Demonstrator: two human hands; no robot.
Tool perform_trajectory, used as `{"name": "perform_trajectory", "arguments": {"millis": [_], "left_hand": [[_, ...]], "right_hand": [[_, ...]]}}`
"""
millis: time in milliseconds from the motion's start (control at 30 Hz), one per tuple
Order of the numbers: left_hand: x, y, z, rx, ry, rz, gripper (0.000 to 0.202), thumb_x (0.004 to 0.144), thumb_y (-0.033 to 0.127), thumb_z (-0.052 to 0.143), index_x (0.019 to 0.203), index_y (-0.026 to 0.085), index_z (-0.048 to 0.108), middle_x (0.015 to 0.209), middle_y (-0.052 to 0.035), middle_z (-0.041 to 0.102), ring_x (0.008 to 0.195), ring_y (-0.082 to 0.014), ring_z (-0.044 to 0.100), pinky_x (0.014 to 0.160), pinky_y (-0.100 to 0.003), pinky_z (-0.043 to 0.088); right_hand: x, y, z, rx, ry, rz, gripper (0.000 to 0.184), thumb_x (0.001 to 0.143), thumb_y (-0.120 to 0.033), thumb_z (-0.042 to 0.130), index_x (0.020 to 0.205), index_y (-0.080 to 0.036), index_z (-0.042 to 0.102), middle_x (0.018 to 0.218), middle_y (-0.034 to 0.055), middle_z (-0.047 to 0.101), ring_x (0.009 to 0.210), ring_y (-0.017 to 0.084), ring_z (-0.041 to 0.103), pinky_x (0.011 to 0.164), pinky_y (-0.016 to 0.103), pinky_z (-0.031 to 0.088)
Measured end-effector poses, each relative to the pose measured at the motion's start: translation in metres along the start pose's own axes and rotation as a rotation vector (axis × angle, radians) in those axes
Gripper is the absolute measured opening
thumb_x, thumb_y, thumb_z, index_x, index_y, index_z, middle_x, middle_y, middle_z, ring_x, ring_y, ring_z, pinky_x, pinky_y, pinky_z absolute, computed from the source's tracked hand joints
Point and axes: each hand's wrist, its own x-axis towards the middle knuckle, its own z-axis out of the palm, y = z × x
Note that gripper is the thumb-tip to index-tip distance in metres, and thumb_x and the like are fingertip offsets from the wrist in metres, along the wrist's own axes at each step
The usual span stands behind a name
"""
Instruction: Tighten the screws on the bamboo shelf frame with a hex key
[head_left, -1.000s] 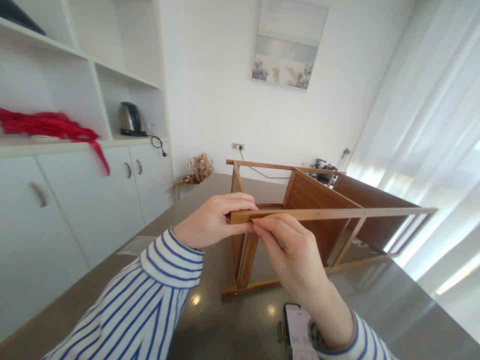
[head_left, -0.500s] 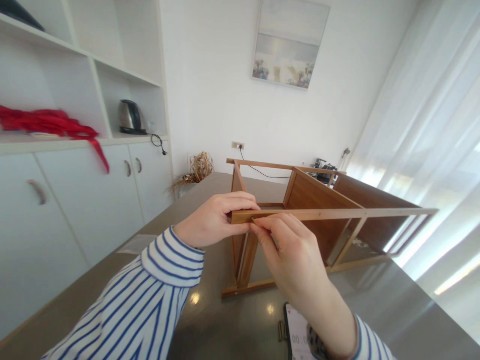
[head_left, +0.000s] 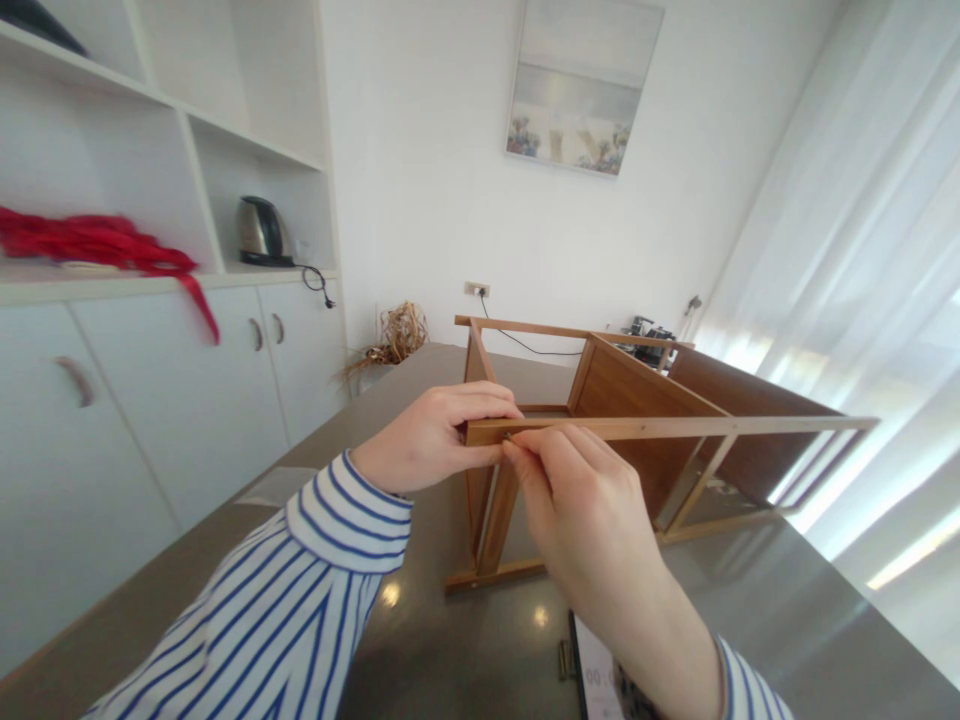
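A wooden shelf frame (head_left: pixel 645 429) lies on its side on the grey table, its panels standing across between the rails. My left hand (head_left: pixel 427 436) is wrapped round the near left end of its upper rail, fingers over the top and thumb below. Close beside it, my right hand (head_left: pixel 585 500) is closed in a pinch against the side of the same rail. A small dark tip, perhaps a screw, shows at its fingertips; most of it is hidden. Below my right wrist lie a phone (head_left: pixel 594 672) with a timer on its screen and small metallic pieces (head_left: pixel 565 660).
The grey table (head_left: pixel 405 650) stretches toward the white wall. Dried plant strands (head_left: pixel 401 335) and dark equipment (head_left: pixel 649 340) are at the far end. White cabinets (head_left: pixel 150 390) on the left hold a kettle (head_left: pixel 261 232) and red cloth (head_left: pixel 97 245). A curtain (head_left: pixel 847 300) hangs right.
Both hands keep their places at the rail. My right hand's fingers and wrist have turned slightly, and the whole view has shifted a little.
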Motion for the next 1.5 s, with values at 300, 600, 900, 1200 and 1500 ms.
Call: {"name": "perform_trajectory", "arguments": {"millis": [300,600,900,1200,1500], "left_hand": [[0.001,0.002,-0.001,0.005,-0.007,-0.003,0.024,0.082,0.032,0.061,0.097,0.015,0.066,0.103,-0.0091,0.067,0.094,-0.0173,0.062,0.088,-0.027,0.05],[0.002,0.004,-0.001,0.019,-0.012,-0.019,0.024,0.08,0.034,0.062,0.094,0.015,0.065,0.102,-0.0081,0.067,0.094,-0.0175,0.062,0.087,-0.026,0.049],[0.001,0.004,-0.001,0.011,-0.027,-0.012,0.022,0.082,0.031,0.061,0.095,0.014,0.064,0.103,-0.0084,0.066,0.095,-0.0167,0.061,0.087,-0.025,0.047],[0.0,0.001,-0.001,0.007,-0.042,-0.012,0.024,0.082,0.034,0.061,0.096,0.015,0.063,0.102,-0.0079,0.065,0.095,-0.0169,0.061,0.087,-0.026,0.047],[0.001,0.001,-0.002,0.002,-0.048,-0.017,0.024,0.083,0.033,0.06,0.097,0.015,0.064,0.104,-0.0081,0.065,0.096,-0.0167,0.061,0.089,-0.026,0.046]], "right_hand": [[0.001,0.0,0.004,-0.003,0.008,0.023,0.015,0.089,-0.015,0.052,0.077,-0.018,0.06,0.077,0.0056,0.065,0.076,0.019,0.061,0.071,0.03,0.044],[0.007,-0.003,-0.002,-0.048,-0.083,0.127,0.011,0.086,-0.017,0.057,0.075,-0.02,0.061,0.072,0.0017,0.065,0.07,0.017,0.059,0.062,0.027,0.039],[0.007,-0.001,-0.001,0.006,-0.085,0.175,0.008,0.086,-0.021,0.058,0.078,-0.02,0.061,0.076,0.0007,0.065,0.071,0.016,0.06,0.064,0.026,0.04],[0.001,0.007,-0.001,0.102,-0.088,0.108,0.009,0.088,-0.025,0.058,0.092,-0.02,0.065,0.088,0.0018,0.068,0.084,0.017,0.06,0.079,0.029,0.044],[0.001,0.011,0.0,0.077,-0.041,0.039,0.008,0.089,-0.022,0.057,0.089,-0.021,0.064,0.088,0.0016,0.068,0.085,0.017,0.06,0.081,0.031,0.043]]}}
